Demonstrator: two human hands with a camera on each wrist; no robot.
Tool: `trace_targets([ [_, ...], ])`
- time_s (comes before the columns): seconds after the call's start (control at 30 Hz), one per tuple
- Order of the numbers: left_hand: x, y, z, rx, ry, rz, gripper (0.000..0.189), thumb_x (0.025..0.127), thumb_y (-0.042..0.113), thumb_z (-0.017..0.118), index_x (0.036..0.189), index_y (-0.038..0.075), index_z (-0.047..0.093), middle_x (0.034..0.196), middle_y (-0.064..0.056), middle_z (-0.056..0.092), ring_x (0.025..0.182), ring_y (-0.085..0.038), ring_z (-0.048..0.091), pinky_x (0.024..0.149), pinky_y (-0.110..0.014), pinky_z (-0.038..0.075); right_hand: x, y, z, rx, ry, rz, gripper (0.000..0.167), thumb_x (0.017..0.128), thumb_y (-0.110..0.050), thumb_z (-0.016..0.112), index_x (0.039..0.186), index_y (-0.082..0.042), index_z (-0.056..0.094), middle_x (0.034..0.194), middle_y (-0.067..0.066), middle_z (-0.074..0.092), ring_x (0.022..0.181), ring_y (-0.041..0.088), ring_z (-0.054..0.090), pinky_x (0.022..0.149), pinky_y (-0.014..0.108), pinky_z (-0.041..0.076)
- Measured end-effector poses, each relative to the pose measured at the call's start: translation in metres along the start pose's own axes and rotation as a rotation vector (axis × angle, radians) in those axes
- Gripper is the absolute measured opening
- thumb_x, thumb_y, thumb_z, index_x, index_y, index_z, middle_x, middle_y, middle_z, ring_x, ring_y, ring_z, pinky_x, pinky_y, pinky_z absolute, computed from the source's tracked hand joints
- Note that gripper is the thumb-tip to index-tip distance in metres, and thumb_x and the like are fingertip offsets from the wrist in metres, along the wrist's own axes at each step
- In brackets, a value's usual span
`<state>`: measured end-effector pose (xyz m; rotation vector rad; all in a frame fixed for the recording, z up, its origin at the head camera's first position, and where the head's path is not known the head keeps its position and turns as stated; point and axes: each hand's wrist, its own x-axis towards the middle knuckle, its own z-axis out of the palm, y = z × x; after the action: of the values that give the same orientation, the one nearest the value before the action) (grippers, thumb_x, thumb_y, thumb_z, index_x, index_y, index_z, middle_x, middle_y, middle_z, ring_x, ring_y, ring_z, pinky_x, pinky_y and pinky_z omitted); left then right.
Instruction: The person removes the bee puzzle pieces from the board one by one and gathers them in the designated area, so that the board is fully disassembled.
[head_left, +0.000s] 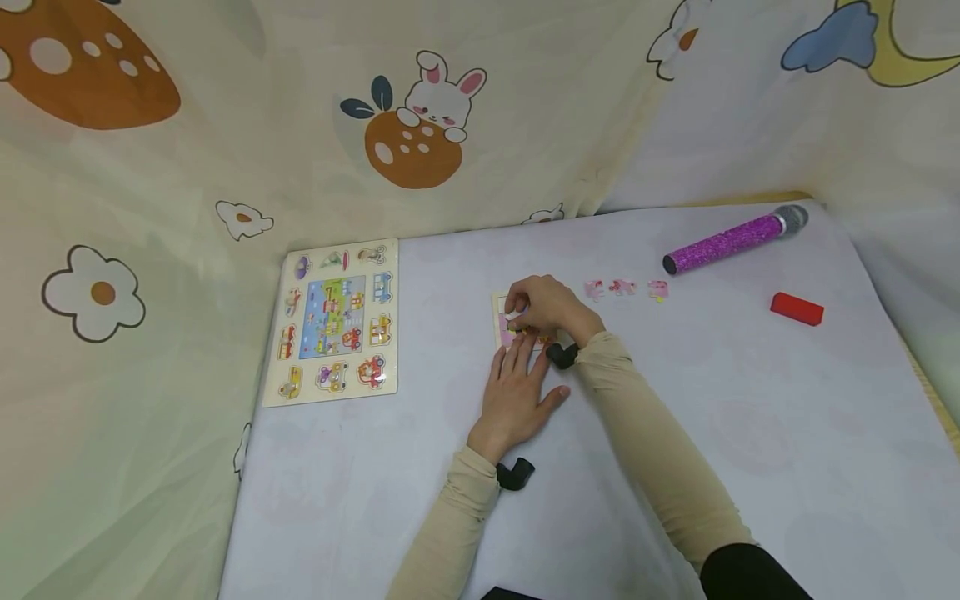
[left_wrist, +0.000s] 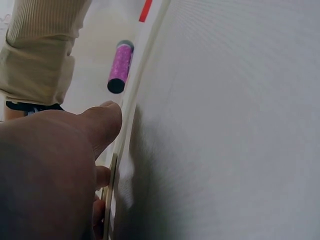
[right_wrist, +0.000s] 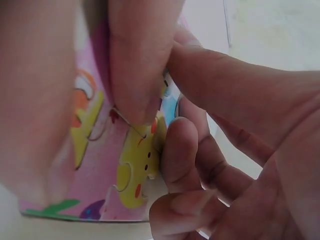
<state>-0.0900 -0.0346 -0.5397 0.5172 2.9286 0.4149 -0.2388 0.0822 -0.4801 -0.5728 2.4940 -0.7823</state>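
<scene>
A small pink picture puzzle (head_left: 497, 317) lies on the table, partly hidden under both hands. My left hand (head_left: 517, 400) lies palm down at its near edge, fingers straight on the board and thumb spread aside; the left wrist view shows that thumb (left_wrist: 107, 122) close over the table. My right hand (head_left: 551, 304) reaches over the puzzle from the right, its fingers curled. In the right wrist view it pinches a yellow puzzle piece (right_wrist: 141, 165) with dark dots, slightly raised at the board. Three loose pink pieces (head_left: 622, 287) lie in a row beyond the right hand.
A larger wooden vehicle puzzle board (head_left: 273, 383) lies at the table's left edge. Toward the back right are a glittery purple microphone (head_left: 723, 242) and a red block (head_left: 797, 309). A patterned curtain (head_left: 285, 150) hangs behind the table.
</scene>
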Motion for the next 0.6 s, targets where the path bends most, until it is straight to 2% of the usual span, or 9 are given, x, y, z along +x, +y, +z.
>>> trace_targets([
  [0.2,-0.0002,-0.0004,0.0007,-0.031,0.025,0.016,0.063,0.108,0.058,0.049,0.156,0.017,0.051,0.177,-0.011,0.023,0.165,-0.029,0.017,0.132,-0.053,0.016,0.0001,0.0008,-0.0024,0.021,0.017,-0.027,0.021,0.088,-0.017,0.088,0.101,-0.01,0.073,0.105,0.007,0.076,0.096,0.025,0.069,0.091,0.044,0.054],
  [0.43,0.0002,-0.0008,0.0011,-0.052,0.004,-0.001,0.065,0.108,0.057,0.05,0.16,0.02,0.046,0.178,-0.009,0.019,0.166,-0.027,0.014,0.134,-0.052,0.012,0.0006,0.0037,-0.0023,0.04,0.023,-0.029,0.015,0.089,-0.016,0.087,0.099,-0.013,0.075,0.097,0.005,0.075,0.084,0.022,0.068,0.078,0.038,0.054],
  [0.53,0.0005,-0.0012,0.001,-0.049,-0.003,-0.005,0.066,0.107,0.058,0.05,0.161,0.02,0.045,0.179,-0.008,0.018,0.166,-0.026,0.012,0.134,-0.051,0.011,0.0003,0.0039,-0.0021,0.071,0.006,-0.038,0.012,0.092,-0.012,0.084,0.099,-0.012,0.074,0.095,0.006,0.075,0.082,0.022,0.068,0.073,0.036,0.054],
  [0.6,0.0006,-0.0014,0.0013,-0.043,-0.001,-0.003,0.066,0.107,0.058,0.05,0.162,0.021,0.044,0.179,-0.008,0.018,0.166,-0.026,0.013,0.134,-0.051,0.012,0.0,0.0046,-0.0017,0.091,0.0,-0.048,0.01,0.094,-0.01,0.081,0.099,-0.011,0.073,0.094,0.006,0.075,0.084,0.022,0.068,0.073,0.036,0.055],
])
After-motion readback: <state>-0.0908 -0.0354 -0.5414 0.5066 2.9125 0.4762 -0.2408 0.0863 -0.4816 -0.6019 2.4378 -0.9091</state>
